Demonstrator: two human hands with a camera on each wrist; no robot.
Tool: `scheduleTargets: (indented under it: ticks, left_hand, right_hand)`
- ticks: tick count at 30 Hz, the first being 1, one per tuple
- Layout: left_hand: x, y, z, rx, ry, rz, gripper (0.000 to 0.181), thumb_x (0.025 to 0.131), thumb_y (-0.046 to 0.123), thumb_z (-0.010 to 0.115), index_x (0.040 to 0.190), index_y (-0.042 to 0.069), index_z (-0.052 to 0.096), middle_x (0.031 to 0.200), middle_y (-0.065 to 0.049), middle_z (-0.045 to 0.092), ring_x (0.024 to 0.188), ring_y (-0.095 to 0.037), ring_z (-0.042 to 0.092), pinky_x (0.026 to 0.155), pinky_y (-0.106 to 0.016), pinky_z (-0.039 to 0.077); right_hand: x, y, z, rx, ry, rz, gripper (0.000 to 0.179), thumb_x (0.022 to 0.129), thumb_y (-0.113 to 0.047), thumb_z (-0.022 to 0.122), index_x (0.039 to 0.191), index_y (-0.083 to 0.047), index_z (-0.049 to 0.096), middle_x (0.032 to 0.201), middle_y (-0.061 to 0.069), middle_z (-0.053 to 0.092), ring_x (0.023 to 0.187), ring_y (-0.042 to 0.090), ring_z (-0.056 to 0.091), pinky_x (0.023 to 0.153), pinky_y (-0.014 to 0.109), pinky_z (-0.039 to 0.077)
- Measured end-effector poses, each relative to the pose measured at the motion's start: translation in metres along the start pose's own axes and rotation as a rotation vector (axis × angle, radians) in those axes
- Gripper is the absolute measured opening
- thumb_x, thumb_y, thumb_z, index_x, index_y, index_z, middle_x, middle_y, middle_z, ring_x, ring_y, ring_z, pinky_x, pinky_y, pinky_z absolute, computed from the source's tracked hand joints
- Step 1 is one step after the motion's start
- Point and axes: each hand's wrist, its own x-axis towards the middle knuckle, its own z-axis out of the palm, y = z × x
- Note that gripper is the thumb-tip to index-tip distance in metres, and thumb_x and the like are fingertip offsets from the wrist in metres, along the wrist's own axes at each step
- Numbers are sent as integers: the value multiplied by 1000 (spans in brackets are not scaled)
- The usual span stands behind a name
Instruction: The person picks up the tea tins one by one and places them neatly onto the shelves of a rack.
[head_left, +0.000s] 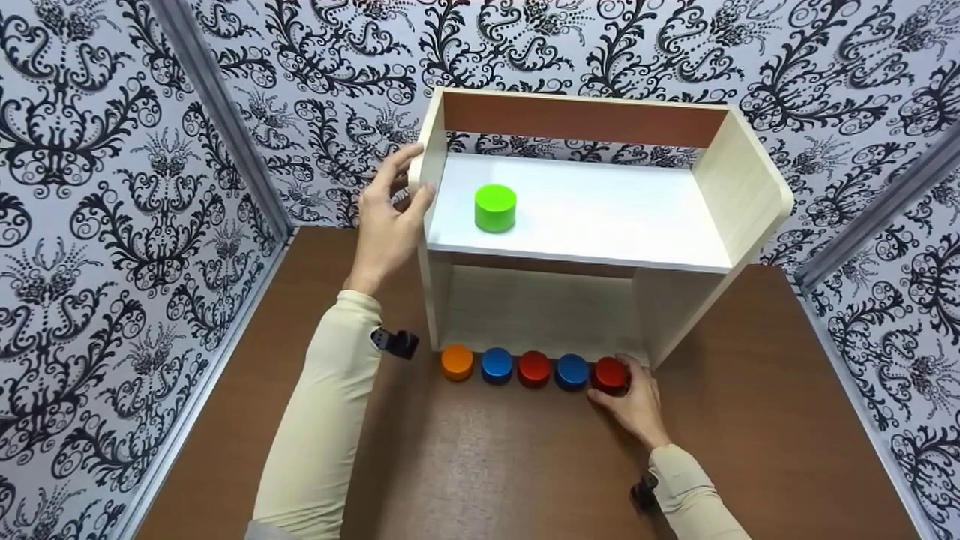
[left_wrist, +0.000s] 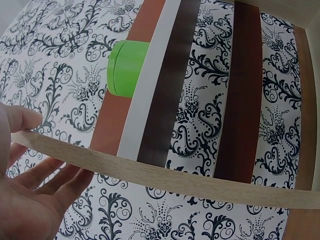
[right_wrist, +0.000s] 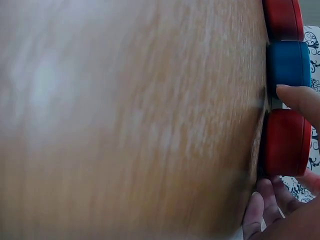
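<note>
We see both hands occupied. The left hand [head_left: 390, 225] grips the front edge of the pale, wood-grained left side panel [left_wrist: 150, 173], thumb on one face and fingers on the other, a hold that we judge would steady the tall, open-fronted wooden shelf unit [head_left: 742, 195]. The right hand [head_left: 636, 397] curves thumb and fingers around the short, glossy red cylinder [head_left: 607, 373] at the right end of a row on the brown wood-look bench [head_left: 487, 465]; how firmly it presses, we cannot tell.

The row runs along the unit's lower front edge: a glossy orange cylinder [head_left: 457, 362] at the left end, then a glossy blue cylinder [head_left: 496, 365], a second red cylinder [head_left: 534, 369] and a second blue cylinder [head_left: 572, 372]. All stand upright on flat bases, which should stop them rolling, and narrow gaps part them (room enough, we think, for fingertips to slip in).

Above, a bright green cylinder [head_left: 495, 208] stands alone on the smooth white shelf board [head_left: 600, 210], near the left side panel and back from the front edge, so we judge it safe from a slight knock.
</note>
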Motion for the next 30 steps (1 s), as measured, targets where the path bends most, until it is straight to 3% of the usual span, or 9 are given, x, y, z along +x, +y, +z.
scheduleTargets:
  ticks: [11, 16, 30]
  left_hand:
    - [1, -6, -1, 12, 2, 51, 45, 94, -3, 61, 138, 2, 57, 126, -21, 62, 111, -29, 63, 95, -38, 60]
    - [1, -7, -1, 10, -1, 37, 45, 94, -2, 61, 139, 3, 57, 127, -19, 62, 112, -29, 62, 96, -38, 59]
    - [0, -4, -2, 19, 2, 36, 46, 94, -4, 62, 139, 3, 56, 128, -20, 61, 114, -30, 62, 95, -36, 59]
  right_hand:
    - [-1, 1, 4, -62, 31, -4, 66, 77, -17, 88, 133, 0, 57, 119, 28, 56, 110, 47, 51, 94, 63, 43]
    - [-1, 0, 2, -50, 32, 3, 65, 77, -17, 88, 131, 0, 58, 119, 27, 57, 110, 46, 52, 95, 61, 44]
    - [-5, -21, -23, 11, 13, -35, 65, 80, -20, 87, 134, 2, 56, 125, 25, 60, 113, 42, 58, 99, 59, 52]
